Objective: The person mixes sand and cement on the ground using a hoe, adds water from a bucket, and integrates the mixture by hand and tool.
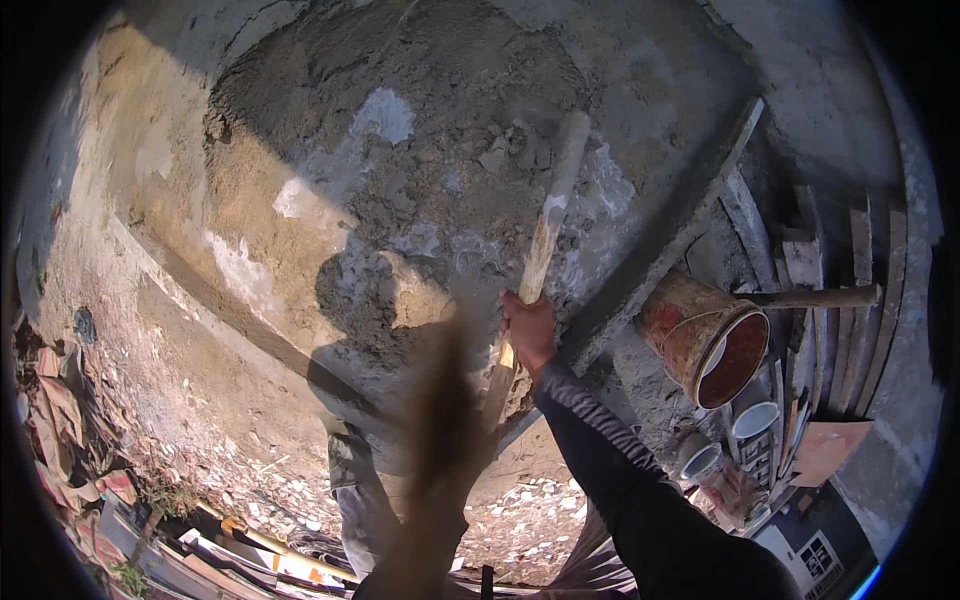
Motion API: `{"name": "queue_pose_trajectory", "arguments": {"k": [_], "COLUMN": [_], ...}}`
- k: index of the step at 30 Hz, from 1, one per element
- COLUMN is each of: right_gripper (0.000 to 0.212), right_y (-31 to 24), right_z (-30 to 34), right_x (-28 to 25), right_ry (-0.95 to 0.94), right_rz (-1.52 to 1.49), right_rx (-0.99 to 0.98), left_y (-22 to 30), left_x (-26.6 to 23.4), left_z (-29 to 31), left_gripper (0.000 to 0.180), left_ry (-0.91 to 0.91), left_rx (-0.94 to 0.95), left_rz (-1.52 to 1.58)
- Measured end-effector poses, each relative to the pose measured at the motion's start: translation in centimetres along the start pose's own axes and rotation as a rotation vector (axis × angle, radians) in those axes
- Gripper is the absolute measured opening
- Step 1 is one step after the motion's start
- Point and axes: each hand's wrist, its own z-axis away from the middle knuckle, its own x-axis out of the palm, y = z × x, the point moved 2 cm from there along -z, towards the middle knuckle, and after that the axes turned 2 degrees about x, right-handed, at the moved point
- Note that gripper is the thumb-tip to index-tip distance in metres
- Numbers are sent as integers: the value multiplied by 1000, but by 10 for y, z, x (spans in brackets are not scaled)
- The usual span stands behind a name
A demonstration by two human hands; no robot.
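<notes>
My right hand [527, 328], at the end of a dark sleeve, is closed round a long wooden handle [543, 245]. The handle slants up and to the right across a bed of wet, grey-brown mortar [440, 130]. Its far part is coated grey, and I cannot make out a tool head. A brown blur [442, 400] covers the lower middle, where my left arm comes in. The left hand's fingers are smeared, so its grip does not show. Pale patches of powder or water lie in the mix, with my shadow over part of it.
A raised concrete edge [665, 250] bounds the mix on the right. Beyond it lies a rusty, mortar-stained bucket [680, 330], with smaller containers [755, 418] and long boards [865, 310] nearby. Crumpled sacks [62, 410] and rubble [250, 490] cover the lower left.
</notes>
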Motion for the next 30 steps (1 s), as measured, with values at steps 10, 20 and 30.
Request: {"name": "queue_pose_trajectory", "arguments": {"k": [10,20,30], "right_gripper": [31,33,33], "right_y": [-185,10,137], "right_z": [-111,-50,239], "right_x": [-69,24,82], "right_ry": [191,104,-116], "right_rz": [313,317,108], "right_rx": [-327,-3,295], "left_y": [210,53,-115], "left_x": [39,-69,-124], "left_z": [-105,-26,272], "left_gripper": [23,20,35], "left_ry": [-630,-593,-249], "left_rx": [89,-319,-461], "left_rz": [843,871,291]}}
